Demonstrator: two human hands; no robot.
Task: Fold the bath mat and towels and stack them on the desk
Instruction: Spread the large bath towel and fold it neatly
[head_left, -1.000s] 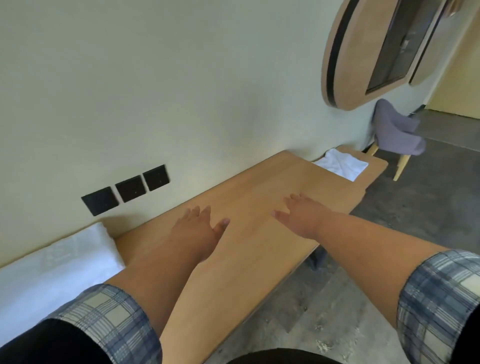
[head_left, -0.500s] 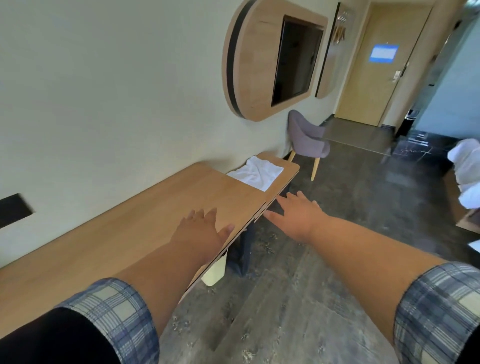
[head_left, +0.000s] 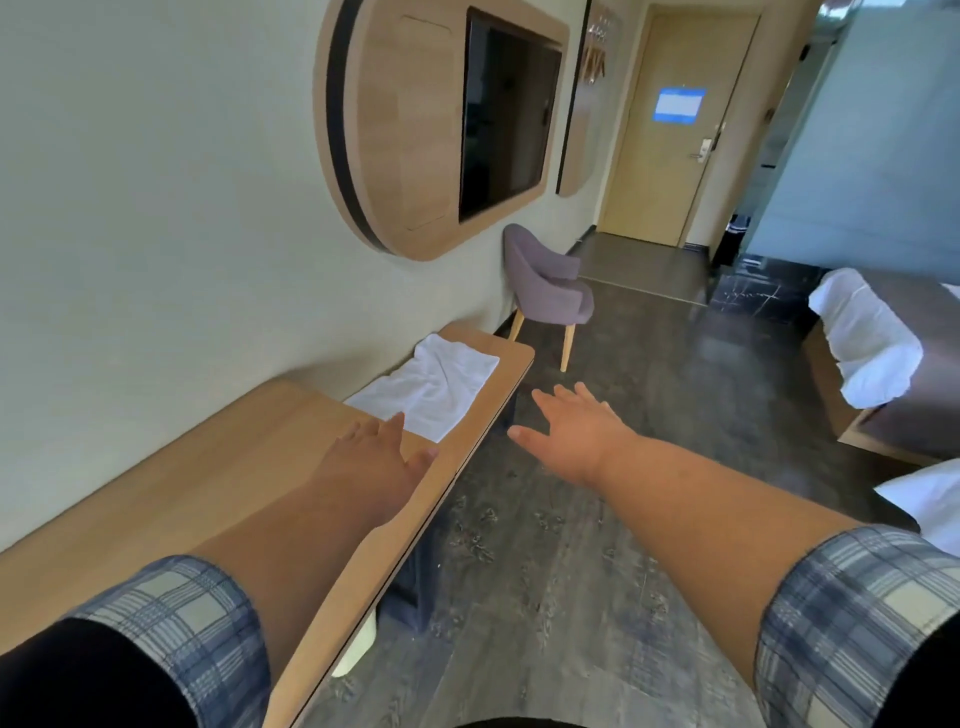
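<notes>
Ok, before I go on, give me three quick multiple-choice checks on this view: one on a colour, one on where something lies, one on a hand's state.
1. The chair beyond the desk is:
A. purple
B. red
C. green

2. The white towel lies:
A. on the chair
B. on the desk's far end
C. in a basket

3. The right hand is:
A. gripping the towel
B. a closed fist
C. open, holding nothing

Answers:
1 A: its seat and back show purple above pale wooden legs.
2 B: it lies spread on the wood just past the left hand.
3 C: its fingers are straight and spread, off the desk's edge, with nothing in them.
</notes>
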